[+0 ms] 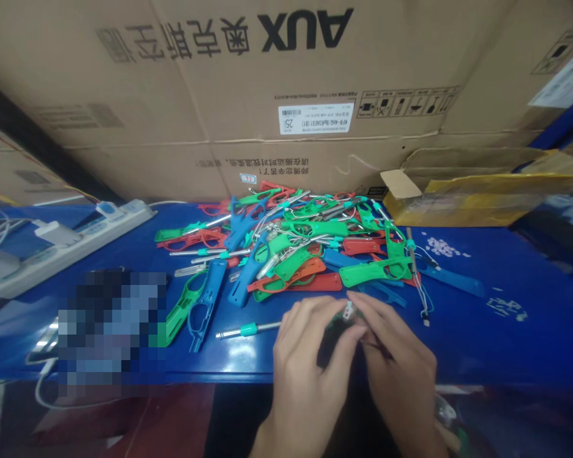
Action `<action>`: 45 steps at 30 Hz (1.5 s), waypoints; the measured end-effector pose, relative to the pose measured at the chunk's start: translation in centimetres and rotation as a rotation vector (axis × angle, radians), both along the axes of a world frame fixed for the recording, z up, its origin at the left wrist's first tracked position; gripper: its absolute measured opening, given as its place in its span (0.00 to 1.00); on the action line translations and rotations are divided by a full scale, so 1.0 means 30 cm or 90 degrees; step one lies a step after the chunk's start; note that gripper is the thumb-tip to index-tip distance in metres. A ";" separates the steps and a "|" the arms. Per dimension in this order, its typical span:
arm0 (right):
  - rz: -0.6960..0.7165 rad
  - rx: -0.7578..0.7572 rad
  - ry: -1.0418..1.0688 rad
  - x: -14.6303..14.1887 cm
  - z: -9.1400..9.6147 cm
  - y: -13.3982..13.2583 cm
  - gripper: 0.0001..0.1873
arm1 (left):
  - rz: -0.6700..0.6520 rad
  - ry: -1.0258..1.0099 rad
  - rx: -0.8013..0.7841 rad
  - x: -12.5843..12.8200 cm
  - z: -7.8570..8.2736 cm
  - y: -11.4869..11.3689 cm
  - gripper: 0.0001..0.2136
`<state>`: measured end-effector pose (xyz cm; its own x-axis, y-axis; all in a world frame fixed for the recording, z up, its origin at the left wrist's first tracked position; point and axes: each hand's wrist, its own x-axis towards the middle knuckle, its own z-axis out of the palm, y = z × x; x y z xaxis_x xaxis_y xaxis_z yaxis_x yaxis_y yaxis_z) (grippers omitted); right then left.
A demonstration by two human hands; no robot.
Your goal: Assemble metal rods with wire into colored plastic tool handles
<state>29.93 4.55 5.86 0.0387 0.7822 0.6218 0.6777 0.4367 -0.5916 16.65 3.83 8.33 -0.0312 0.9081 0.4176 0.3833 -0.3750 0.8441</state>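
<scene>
My left hand (310,356) and my right hand (396,362) meet at the front edge of the blue table, fingertips pinched together. Between them is a small white part (348,310) with a bit of green beside it; fingers hide most of it. A metal lighter tube (262,327) with a teal collar sticks out left from behind my left hand; whether it is held or lying there I cannot tell. Just beyond my hands is a pile of lighter parts: green handle shells (372,272), blue shells (243,280), red shells (322,282) and metal tubes with thin wires.
Tiny white pieces (442,247) and pale clear bits (506,307) lie on the right of the blue table (458,343). A yellow-taped carton (472,200) stands behind them. On the left are a power strip (71,245) and a blurred-out object (114,327). A large cardboard box (239,95) walls the back.
</scene>
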 end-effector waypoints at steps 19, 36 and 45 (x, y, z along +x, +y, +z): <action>-0.117 -0.010 -0.087 -0.013 -0.025 0.012 0.15 | 0.028 -0.148 -0.085 0.036 -0.018 0.048 0.02; 0.082 -0.021 -0.071 0.161 0.000 0.093 0.13 | -0.100 0.318 -0.075 -0.097 0.009 0.168 0.09; -0.004 0.019 -0.106 0.147 -0.002 0.074 0.13 | -0.040 0.448 -0.107 -0.041 -0.026 0.152 0.07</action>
